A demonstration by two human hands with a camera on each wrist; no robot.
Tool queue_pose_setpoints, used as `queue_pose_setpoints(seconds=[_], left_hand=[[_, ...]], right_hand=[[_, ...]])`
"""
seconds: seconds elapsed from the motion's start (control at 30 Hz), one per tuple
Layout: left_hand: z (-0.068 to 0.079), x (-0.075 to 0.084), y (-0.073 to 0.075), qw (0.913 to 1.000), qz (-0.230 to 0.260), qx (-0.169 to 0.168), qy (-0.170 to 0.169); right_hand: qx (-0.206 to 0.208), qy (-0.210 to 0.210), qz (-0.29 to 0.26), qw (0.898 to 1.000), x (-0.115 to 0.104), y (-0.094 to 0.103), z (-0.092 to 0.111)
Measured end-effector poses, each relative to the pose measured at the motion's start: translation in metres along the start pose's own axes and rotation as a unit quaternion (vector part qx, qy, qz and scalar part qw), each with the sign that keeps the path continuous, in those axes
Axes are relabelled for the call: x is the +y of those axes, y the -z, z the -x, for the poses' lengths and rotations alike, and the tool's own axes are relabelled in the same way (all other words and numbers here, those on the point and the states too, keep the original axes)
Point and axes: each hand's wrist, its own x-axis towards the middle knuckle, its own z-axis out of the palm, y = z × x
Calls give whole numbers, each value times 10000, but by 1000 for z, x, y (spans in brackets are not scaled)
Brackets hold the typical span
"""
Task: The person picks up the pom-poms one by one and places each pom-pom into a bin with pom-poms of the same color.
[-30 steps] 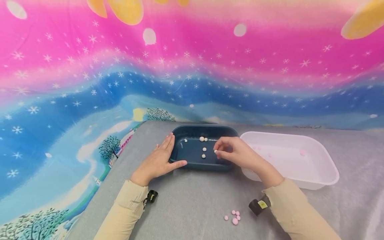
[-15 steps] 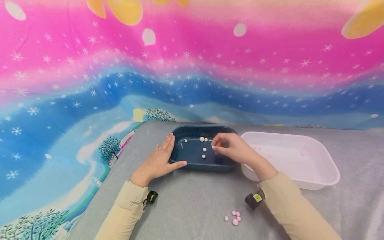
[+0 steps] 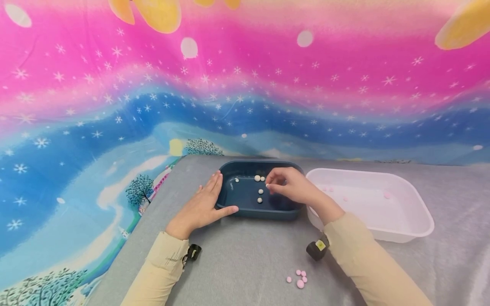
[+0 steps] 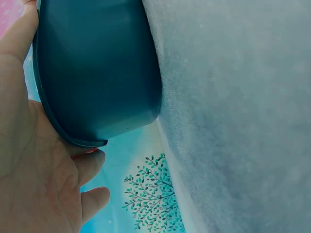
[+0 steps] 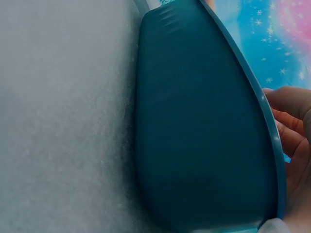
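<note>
Five pink balls (image 3: 300, 284) lie nearest you, in front of the dark blue tray (image 3: 264, 212); your straight-fingered left hand (image 3: 199, 207) rests on its left end, while your right hand (image 3: 294, 186) arches over its right half, pinching what looks like a small white ball (image 3: 267, 185), beside loose white balls (image 3: 260, 191) at its middle.

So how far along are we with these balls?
Looks done: five pale balls lie in the dark blue tray, and pink ones lie in the white tray. In hand: the right hand seems to pinch a small white ball over the former, while the left hand touches its rim. Probably left: five pink balls on the gray cloth.
</note>
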Motion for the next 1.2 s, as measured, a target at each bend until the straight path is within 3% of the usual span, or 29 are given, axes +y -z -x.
queue_pose_setpoints(seconds=[0.6, 1.2], left_hand=[[1, 1, 0, 10000, 35, -17, 22], [0, 0, 0, 10000, 27, -8, 35]], right_hand=[[-3, -206, 160, 9997, -1, -7, -11], [77, -279, 443, 9986, 0, -5, -9]])
